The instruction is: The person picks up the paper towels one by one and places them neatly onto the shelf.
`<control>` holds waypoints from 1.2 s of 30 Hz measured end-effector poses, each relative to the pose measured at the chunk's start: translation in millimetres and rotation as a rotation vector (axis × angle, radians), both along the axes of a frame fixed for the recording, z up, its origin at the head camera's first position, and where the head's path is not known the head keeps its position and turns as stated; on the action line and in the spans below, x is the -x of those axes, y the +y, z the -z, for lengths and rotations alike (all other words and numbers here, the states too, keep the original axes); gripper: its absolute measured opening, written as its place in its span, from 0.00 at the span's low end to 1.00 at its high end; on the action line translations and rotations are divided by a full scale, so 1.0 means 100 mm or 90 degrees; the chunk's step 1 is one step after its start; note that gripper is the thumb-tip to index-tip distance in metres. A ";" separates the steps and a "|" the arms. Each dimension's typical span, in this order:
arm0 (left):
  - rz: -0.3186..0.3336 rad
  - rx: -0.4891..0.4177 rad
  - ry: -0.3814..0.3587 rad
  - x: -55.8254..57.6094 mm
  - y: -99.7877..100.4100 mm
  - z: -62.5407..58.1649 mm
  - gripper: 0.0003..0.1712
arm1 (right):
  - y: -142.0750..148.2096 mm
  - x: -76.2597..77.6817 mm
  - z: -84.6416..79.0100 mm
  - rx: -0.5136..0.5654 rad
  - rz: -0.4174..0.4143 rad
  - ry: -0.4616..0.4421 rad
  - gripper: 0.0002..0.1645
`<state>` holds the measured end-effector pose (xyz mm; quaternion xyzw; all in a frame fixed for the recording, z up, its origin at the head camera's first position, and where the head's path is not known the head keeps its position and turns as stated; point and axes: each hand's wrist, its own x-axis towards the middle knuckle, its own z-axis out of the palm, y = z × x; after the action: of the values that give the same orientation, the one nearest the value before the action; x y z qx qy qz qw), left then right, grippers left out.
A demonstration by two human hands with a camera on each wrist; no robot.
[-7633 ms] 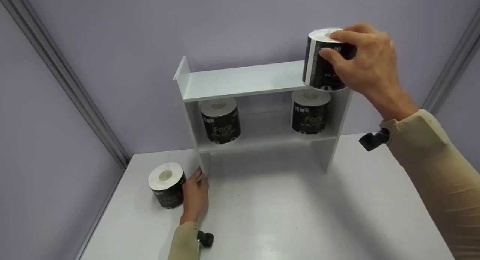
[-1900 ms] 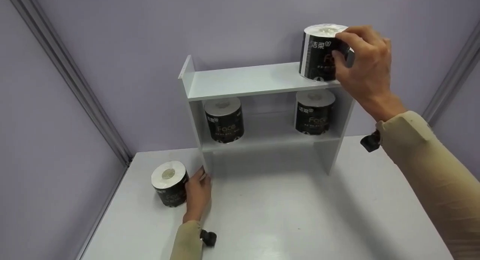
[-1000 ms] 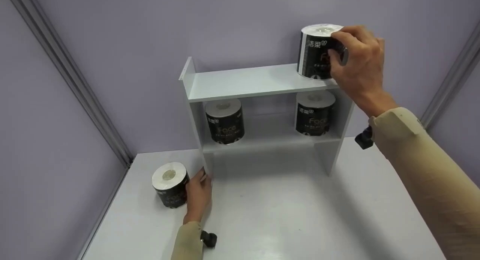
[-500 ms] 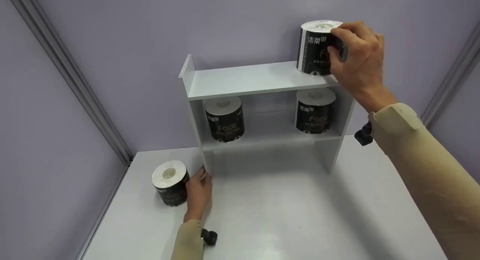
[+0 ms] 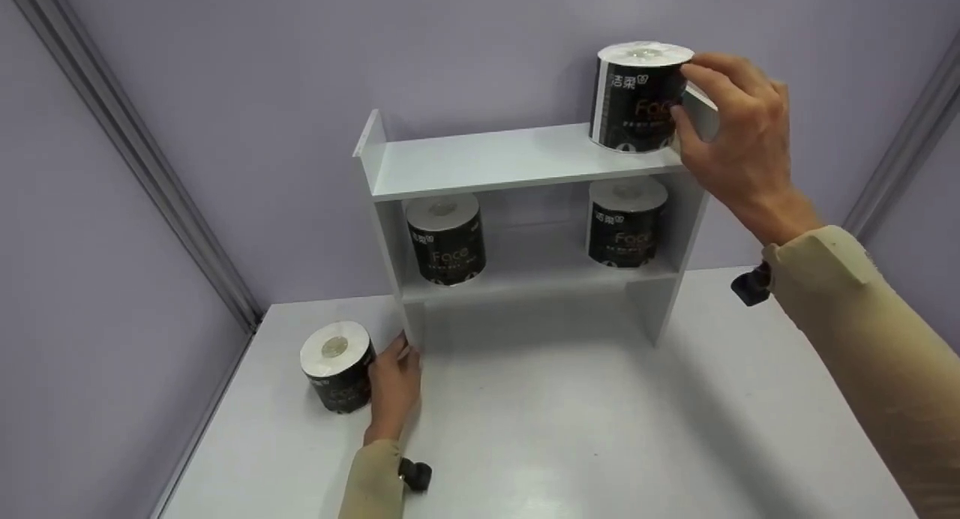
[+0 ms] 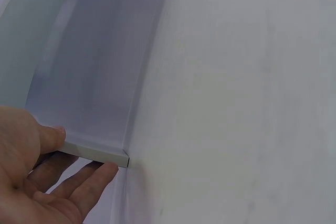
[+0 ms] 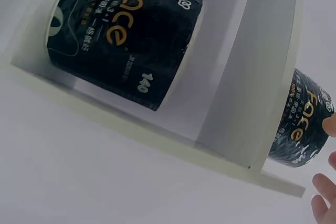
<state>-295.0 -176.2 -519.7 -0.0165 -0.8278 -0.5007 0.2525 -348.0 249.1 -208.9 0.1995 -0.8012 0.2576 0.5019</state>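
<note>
A wrapped paper roll (image 5: 636,99) with a black label stands upright at the right end of the white shelf's top board (image 5: 487,159). My right hand (image 5: 739,133) is at the roll's right side, fingertips right at its edge. In the right wrist view, one fingertip overlaps the roll (image 7: 302,124), with other fingers spread below. Low on the shelf's left side, my left hand (image 5: 395,388) pinches the front edge of the side panel (image 6: 92,152) between thumb and fingers. Another upright roll (image 5: 337,369) stands on the table, just left of that hand.
Two more rolls occupy the middle board: a left one (image 5: 447,241) and a right one (image 5: 627,223). The shelf stands on a white table (image 5: 540,429) against a pale purple wall (image 5: 480,46). A raised side lip (image 5: 370,151) bounds the top board's left end.
The right hand first held the roll over the top board's right end, then lowered it there. Since half a second ago, that hand has shifted right, uncovering more label. The left hand keeps its place.
</note>
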 end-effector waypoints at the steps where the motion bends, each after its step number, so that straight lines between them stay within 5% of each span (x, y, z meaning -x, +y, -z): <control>1: -0.002 0.002 -0.002 0.00 -0.01 0.00 0.25 | 0.01 -0.01 0.01 0.002 -0.001 0.003 0.24; 10: -0.002 -0.015 -0.018 -0.06 -0.05 0.01 0.24 | 0.08 -0.11 0.20 -0.026 -0.033 0.048 0.22; 36: 0.017 -0.015 -0.009 -0.01 0.02 -0.01 0.24 | 0.36 -0.29 0.93 0.038 -0.026 0.036 0.24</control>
<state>-294.2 -174.6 -519.1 -0.0214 -0.8233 -0.5139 0.2402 -318.9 284.9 -302.3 0.2078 -0.7745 0.2859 0.5247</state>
